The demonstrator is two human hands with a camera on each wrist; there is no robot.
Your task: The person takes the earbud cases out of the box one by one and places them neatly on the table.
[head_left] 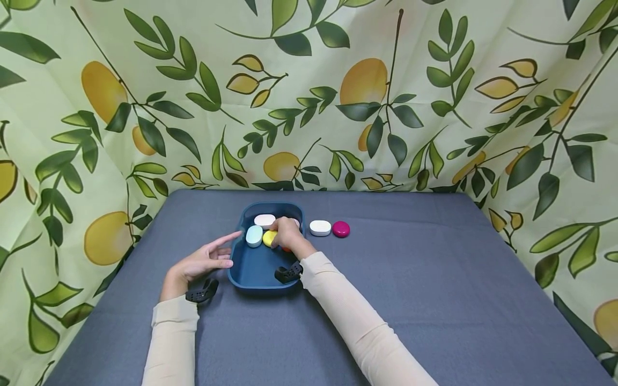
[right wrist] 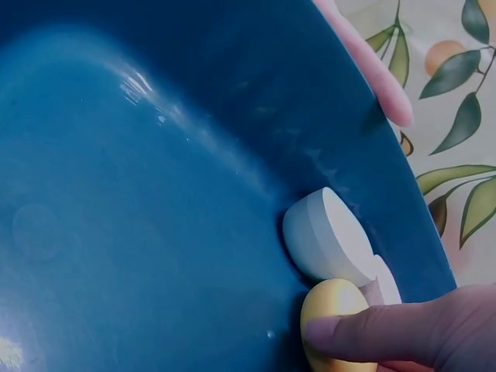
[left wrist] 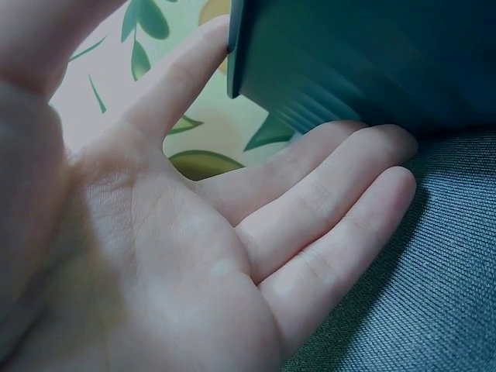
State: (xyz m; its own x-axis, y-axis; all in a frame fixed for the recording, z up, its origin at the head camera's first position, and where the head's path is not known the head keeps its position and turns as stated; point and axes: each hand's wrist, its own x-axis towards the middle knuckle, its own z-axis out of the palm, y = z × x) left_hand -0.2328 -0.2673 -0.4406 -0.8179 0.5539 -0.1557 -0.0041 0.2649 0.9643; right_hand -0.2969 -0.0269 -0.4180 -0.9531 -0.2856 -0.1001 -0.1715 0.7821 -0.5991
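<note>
My right hand [head_left: 287, 234] reaches into a blue tray [head_left: 258, 271] and grips a yellow rounded piece [right wrist: 339, 298], with the thumb lying across it in the right wrist view. Beside it in the tray stand a light blue oval piece [head_left: 254, 236], like a soap bar, and a white oval piece [head_left: 264, 221]. An orange-red piece [head_left: 286, 249] shows only in part under the right hand. Outside the tray's left wall, my left hand [head_left: 205, 260] has its fingers extended. In the left wrist view, the index fingertip is at the rim and the other fingers lie along the wall's underside.
Right of the tray, a white oval piece [head_left: 320, 228] and a magenta round piece [head_left: 340, 229] lie side by side on the grey-blue cloth [head_left: 434, 289]. A leaf-and-fruit patterned curtain [head_left: 309, 96] stands behind the table and along both sides.
</note>
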